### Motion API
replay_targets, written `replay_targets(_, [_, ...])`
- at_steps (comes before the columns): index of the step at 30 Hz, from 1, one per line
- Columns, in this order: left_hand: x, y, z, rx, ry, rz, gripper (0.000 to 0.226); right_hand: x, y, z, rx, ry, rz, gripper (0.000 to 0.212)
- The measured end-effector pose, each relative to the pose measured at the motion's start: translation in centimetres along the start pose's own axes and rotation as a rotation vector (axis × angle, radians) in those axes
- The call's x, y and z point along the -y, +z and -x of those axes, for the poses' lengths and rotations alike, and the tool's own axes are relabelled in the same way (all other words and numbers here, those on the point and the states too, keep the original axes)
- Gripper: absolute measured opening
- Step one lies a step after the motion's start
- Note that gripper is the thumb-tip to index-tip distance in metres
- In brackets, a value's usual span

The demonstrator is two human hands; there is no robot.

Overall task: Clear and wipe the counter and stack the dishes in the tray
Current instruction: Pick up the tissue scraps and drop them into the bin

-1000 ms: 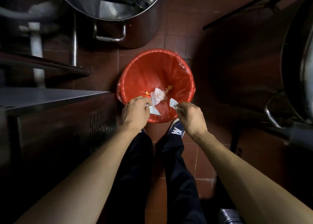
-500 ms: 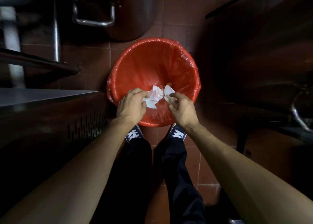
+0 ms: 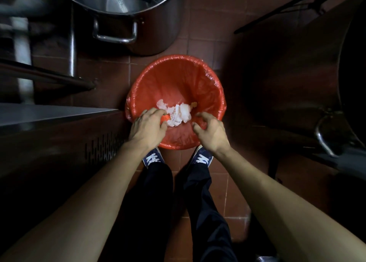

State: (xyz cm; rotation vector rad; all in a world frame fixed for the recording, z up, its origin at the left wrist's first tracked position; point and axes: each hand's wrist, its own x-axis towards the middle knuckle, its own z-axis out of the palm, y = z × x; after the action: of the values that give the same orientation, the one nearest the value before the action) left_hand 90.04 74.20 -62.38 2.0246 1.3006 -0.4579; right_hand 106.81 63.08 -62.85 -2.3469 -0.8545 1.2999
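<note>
Crumpled white paper tissues (image 3: 179,113) lie inside the red plastic-lined bin (image 3: 178,73) on the floor, next to small orange food scraps (image 3: 194,103). My left hand (image 3: 147,128) hovers over the bin's near left rim with loosely curled fingers; its fingertips are right at the edge of the tissues, apparently not gripping them. My right hand (image 3: 211,132) hovers over the near right rim, fingers loosely curled and holding nothing.
A big steel stockpot (image 3: 138,20) stands on the red tile floor behind the bin. A steel counter edge (image 3: 49,113) juts in at left. A large dark pot with a handle (image 3: 324,137) is at right. My shoes (image 3: 202,158) touch the bin's near side.
Both hands held torn tissue pieces over the bin; now the tissues sit loose in the bin and the hands have drawn apart. The camera view shifted down slightly.
</note>
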Motion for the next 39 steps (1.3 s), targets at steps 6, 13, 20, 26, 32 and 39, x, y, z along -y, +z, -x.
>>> replay_targets(6, [-3.2,-5.7,3.3,0.004,-0.021,0.003,0.043,4.9,-5.4,3.3,-0.071,-0.067,-0.009,0.036])
replay_targets(13, [-7.8,-13.4,9.0,-0.013,0.032,-0.079,0.046,10.0,-12.4,8.1,0.042,-0.327,0.449,0.052])
replay_targets(20, [-11.2,-19.8,15.5,-0.072,-0.031,-0.081,0.046,14.3,-16.9,13.5,0.041,-0.445,0.464,0.049])
replay_targets(26, [-14.9,-23.7,21.5,-0.248,-0.069,0.031,0.043,18.0,-21.8,18.4,-0.039,-0.640,0.488,0.048])
replay_targets(32, [-15.5,-26.8,27.1,-0.400,-0.077,0.046,0.044,22.5,-25.1,21.9,-0.079,-0.841,0.562,0.042])
replay_targets(39, [-12.8,-29.5,34.3,-0.513,-0.141,0.047,0.044,28.2,-23.5,27.3,-0.072,-0.979,0.586,0.041])
